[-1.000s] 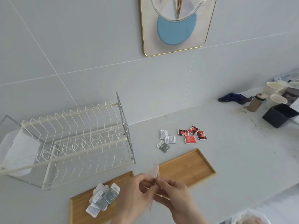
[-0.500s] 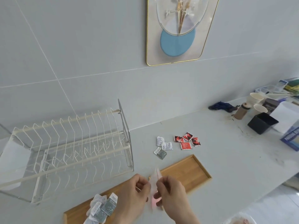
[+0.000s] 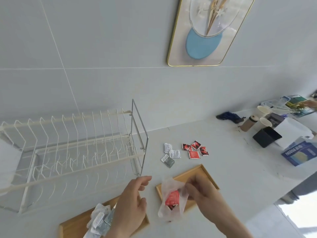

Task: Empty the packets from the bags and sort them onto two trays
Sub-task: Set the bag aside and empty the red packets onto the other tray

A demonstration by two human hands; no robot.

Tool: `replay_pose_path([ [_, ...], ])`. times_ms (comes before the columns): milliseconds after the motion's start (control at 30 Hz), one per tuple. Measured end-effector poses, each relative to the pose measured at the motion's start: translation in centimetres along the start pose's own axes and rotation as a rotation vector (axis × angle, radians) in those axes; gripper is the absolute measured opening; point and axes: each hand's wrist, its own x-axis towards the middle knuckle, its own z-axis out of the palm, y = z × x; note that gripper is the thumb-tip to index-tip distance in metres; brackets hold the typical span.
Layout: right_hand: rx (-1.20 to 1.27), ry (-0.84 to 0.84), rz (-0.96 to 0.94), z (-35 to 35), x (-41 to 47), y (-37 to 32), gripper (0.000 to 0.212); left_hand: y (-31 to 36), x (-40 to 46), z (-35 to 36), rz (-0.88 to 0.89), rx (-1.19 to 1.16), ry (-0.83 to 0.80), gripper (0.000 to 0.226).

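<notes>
My right hand (image 3: 204, 194) pinches the top of a clear plastic bag (image 3: 171, 198) that hangs open over the right wooden tray (image 3: 205, 174), with red packets (image 3: 172, 200) inside it. My left hand (image 3: 132, 205) has come off the bag and hovers over the left wooden tray (image 3: 73, 225), fingers loosely apart and holding nothing. A pile of white and grey packets (image 3: 100, 220) lies on that left tray. Beyond the trays, loose white and grey packets (image 3: 170, 154) and several red packets (image 3: 195, 149) lie on the counter.
A white wire dish rack (image 3: 72, 152) stands at the left against the wall. At the far right are paper cups (image 3: 262, 111), a brown bottle (image 3: 247, 123), a black box (image 3: 266, 136), a blue carton (image 3: 300, 152) and a dark cloth (image 3: 229, 115). The counter edge runs along the lower right.
The left hand let go of the bag and moved left. The bag now hangs open from the right hand alone, showing red packets. The view tilted up and to the right.
</notes>
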Motion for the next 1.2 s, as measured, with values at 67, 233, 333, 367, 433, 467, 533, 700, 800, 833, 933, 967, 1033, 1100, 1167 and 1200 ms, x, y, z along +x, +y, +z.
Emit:
replay_pose_path([
  [67, 0.025, -0.105, -0.041, -1.8, -0.1, -1.3, 0.015, 0.9, 0.0, 0.1, 0.099, 0.109, -0.132, 0.091],
  [233, 0.163, -0.304, -0.166, -6.3, 1.4, -2.8, 0.016, 5.4, 1.1, 1.2, 0.225, 0.262, -0.391, 0.100],
  [333, 0.322, -0.325, -0.199, -8.3, 3.5, -2.3, 0.025, 8.7, 2.0, 2.4, 0.196, 0.173, -0.379, 0.045],
  [367, 0.436, -0.300, -0.191, -8.9, 4.2, -1.9, 0.031, 9.3, 2.4, 3.3, 0.182, 0.112, -0.361, 0.030],
  [433, 0.735, -0.214, -0.134, -10.1, 5.9, -0.5, 0.038, 10.6, 3.2, 5.1, 0.105, -0.044, -0.303, 0.012],
  [467, 0.847, -0.183, -0.094, -10.5, 6.7, 0.6, 0.047, 11.0, 3.8, 6.0, 0.064, -0.156, -0.264, 0.007],
  [533, 0.935, -0.201, -0.012, -10.9, 8.1, 3.4, 0.076, 11.8, 5.0, 8.0, -0.042, -0.380, -0.179, 0.022],
  [700, 0.797, -0.328, 0.090, -9.3, 8.4, 9.8, 0.071, 13.6, 8.1, 13.8, -0.210, -0.568, 0.040, 0.035],
  [800, 0.841, -0.250, 0.098, -8.4, 9.5, 11.3, 0.035, 14.1, 9.1, 17.0, -0.340, -0.663, 0.115, 0.029],
  [833, 0.892, -0.208, 0.135, -8.2, 10.1, 11.9, 0.028, 14.1, 9.2, 17.8, -0.368, -0.689, 0.131, 0.029],
  [933, 0.959, -0.166, 0.199, -9.0, 12.0, 13.0, 0.025, 13.8, 9.2, 19.2, -0.388, -0.723, 0.159, 0.036],
  [967, 0.948, -0.174, 0.198, -9.6, 12.4, 13.5, 0.025, 13.5, 9.1, 19.2, -0.394, -0.731, 0.176, 0.043],
  [1033, 0.872, -0.215, 0.158, -11.0, 13.2, 14.5, 0.024, 12.5, 9.0, 18.5, -0.416, -0.763, 0.244, 0.064],
  [1100, 0.725, -0.248, 0.106, -12.6, 14.2, 15.5, 0.028, 11.3, 9.1, 17.8, -0.432, -0.778, 0.310, 0.078],
  [1167, 0.538, -0.277, 0.025, -14.2, 15.2, 16.0, 0.033, 10.2, 9.3, 17.1, -0.465, -0.734, 0.360, 0.087],
  [1200, 0.428, -0.294, -0.038, -14.9, 15.6, 16.0, 0.034, 9.8, 9.5, 17.0, -0.468, -0.685, 0.357, 0.091],
])
